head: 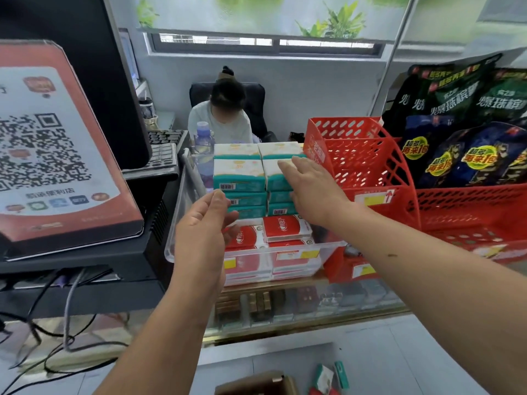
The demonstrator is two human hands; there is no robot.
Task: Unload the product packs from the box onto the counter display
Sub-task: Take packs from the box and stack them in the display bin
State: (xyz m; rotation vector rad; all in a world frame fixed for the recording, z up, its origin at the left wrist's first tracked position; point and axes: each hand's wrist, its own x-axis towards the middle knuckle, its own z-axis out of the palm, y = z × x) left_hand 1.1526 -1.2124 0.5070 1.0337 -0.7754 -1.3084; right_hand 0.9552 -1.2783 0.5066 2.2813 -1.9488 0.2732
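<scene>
Head view looks down over both arms at a clear plastic tray (178, 220) on the counter (299, 282), where the product sits. Teal-and-white tissue packs (239, 172) are stacked in two columns at the back, and red tissue packs (285, 228) lie flat in front of them. The right hand (310, 189) lies on top of the right teal column, fingers straight, pressing rather than gripping. The left hand (205, 223) is at the near corner of the left column with fingers loosely curled. It grips nothing, and whether its fingertips touch the wrapper cannot be told. The two hands are apart, one at each side of the stacks. A red mesh basket (368, 163) stands just beside the tray on the right. The cardboard box (253, 384) shows only as a corner at the bottom edge, down on the floor, with a few loose packs (325, 377) beside it — so more seems left to bring up.

These packs are likely light and soft under slick film — easy to dent, and prone to slide off one another in a tall stack. The best hold would be across a pack's short sides, or flat palms at both ends of several at once, with gentle pressure.
</scene>
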